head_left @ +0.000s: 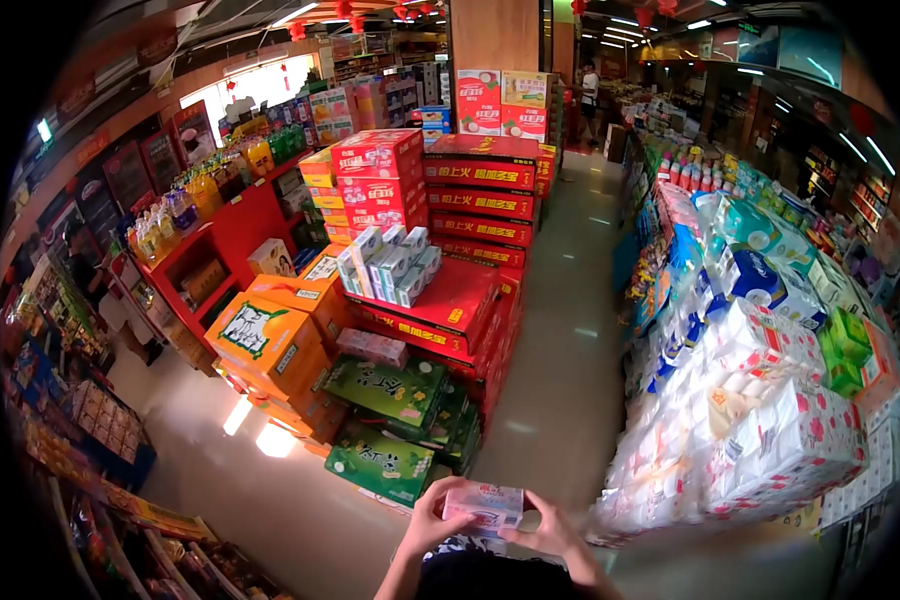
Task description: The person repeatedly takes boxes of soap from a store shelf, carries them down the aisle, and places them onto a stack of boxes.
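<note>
Both hands hold a small pink and white box [483,507] in front of the body at the bottom centre. My left hand [434,522] grips its left end, fingers behind and thumb in front. At the right end, my right hand [550,528] closes on it in the same way. Just beyond the box lie green cartons [380,462] in a low stack. A similar pink box [372,347] rests above them, beside orange cartons [263,335]. Small white and teal boxes [390,266] stand piled on a red carton [450,305].
Wrapped tissue packs [770,440] are heaped at the right, beside a tiled aisle [560,370]. Bottles [205,200] line a red shelf [205,250] at the left. One person [589,95] stands far down the aisle, another [110,290] at the left.
</note>
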### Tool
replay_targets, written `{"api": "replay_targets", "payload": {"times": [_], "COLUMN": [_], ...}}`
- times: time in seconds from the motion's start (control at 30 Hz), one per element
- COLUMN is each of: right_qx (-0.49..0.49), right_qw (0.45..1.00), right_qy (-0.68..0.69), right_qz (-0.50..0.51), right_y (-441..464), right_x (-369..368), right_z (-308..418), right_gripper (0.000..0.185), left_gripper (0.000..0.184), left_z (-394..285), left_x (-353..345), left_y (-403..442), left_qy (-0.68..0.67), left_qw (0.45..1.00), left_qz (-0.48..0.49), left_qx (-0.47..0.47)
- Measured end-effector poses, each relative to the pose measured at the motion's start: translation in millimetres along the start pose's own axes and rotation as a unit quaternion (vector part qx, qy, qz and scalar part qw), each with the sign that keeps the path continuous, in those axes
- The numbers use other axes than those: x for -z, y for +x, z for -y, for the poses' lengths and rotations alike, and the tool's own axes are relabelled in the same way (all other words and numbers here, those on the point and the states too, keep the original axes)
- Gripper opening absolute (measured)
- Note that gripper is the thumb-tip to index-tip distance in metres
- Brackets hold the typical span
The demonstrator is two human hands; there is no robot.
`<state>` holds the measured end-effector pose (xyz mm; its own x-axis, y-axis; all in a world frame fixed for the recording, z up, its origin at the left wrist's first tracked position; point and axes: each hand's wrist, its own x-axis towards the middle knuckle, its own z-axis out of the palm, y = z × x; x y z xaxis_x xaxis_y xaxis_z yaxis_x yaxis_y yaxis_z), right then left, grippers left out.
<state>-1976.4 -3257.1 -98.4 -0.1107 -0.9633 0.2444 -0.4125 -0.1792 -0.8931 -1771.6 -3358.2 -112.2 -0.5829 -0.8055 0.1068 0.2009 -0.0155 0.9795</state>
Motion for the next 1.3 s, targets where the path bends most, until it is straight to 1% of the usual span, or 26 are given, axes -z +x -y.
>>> {"api": "replay_targets", "payload": {"times": [0.1,0.13,0.23,0.27,0.37,0.4,0.5,0.53,0.6,0.67,0.7,0.73,0.77,0.8,0.83,0.97,1.03,1.07,1.13,1.23,1.3], "right_qx": [-0.049,-0.064,-0.093,-0.108,-0.142,-0.144,-0.183,-0.196,-0.223,-0.229,-0.235,-0.205,-0.198,-0.192,-0.187,-0.185,-0.17,-0.163,-0.157,-0.176,-0.17], "right_qw": [0.998,0.994,0.988,0.981,0.964,0.96,0.954,0.954,0.954,0.955,0.955,0.964,0.962,0.959,0.956,0.963,0.968,0.972,0.977,0.976,0.978], "right_qy": [0.048,0.083,0.127,0.159,0.226,0.241,0.238,0.223,0.192,0.181,0.174,0.169,0.188,0.207,0.226,0.193,0.183,0.168,0.141,0.127,0.12], "right_qz": [-0.012,-0.011,0.005,0.001,0.007,0.005,0.016,0.031,0.059,0.049,0.046,0.009,0.004,-0.001,-0.007,-0.008,-0.011,-0.011,-0.011,-0.012,-0.023], "right_y": [11,17,32,37,63,77,105,118,143,172,184,196,206,220,232,262,274,280,291,305,315], "right_x": [-2,-2,-9,-11,-15,-15,-28,-30,-34,-42,-48,-60,-69,-76,-84,-107,-118,-121,-126,-135,-144], "right_z": [-21,-24,-55,-58,-63,-55,-86,-93,-105,-115,-121,-131,-140,-139,-141,-166,-183,-189,-196,-205,-216], "right_gripper": [0.065,0.064,0.059,0.055,0.055,0.054,0.054,0.054,0.056,0.054,0.054,0.051,0.052,0.053,0.054,0.053,0.053,0.053,0.055,0.053,0.053], "left_gripper": [0.058,0.058,0.063,0.067,0.071,0.074,0.074,0.074,0.073,0.072,0.069,0.066,0.063,0.055,0.049,0.033,0.019,0.016,0.015,0.016,0.016], "left_z": [9,14,24,24,23,36,63,70,83,98,108,110,113,112,113,139,147,154,160,171,179], "left_x": [0,2,14,19,35,45,65,71,81,93,101,108,116,124,135,170,176,180,185,196,201], "left_y": [17,24,43,49,70,76,99,108,126,145,153,159,166,173,179,200,212,217,228,241,254], "left_qy": [-0.024,-0.007,0.041,0.025,-0.01,-0.012,-0.056,-0.092,-0.123,-0.171,-0.177,-0.2,-0.223,-0.244,-0.256,-0.285,-0.258,-0.244,-0.208,-0.166,-0.136], "left_qw": [0.997,0.999,0.998,0.999,0.997,0.996,0.996,0.993,0.986,0.973,0.966,0.954,0.94,0.919,0.907,0.901,0.901,0.904,0.91,0.912,0.907], "left_qz": [-0.003,-0.002,-0.001,0.007,0.021,0.022,-0.014,-0.037,-0.095,-0.144,-0.176,-0.211,-0.247,-0.3,-0.331,-0.319,-0.341,-0.342,-0.348,-0.357,-0.383], "left_qx": [0.07,0.051,0.038,0.044,0.069,0.081,0.062,0.069,0.061,0.055,0.066,0.07,0.074,0.071,0.059,0.069,0.073,0.077,0.091,0.112,0.106]}}
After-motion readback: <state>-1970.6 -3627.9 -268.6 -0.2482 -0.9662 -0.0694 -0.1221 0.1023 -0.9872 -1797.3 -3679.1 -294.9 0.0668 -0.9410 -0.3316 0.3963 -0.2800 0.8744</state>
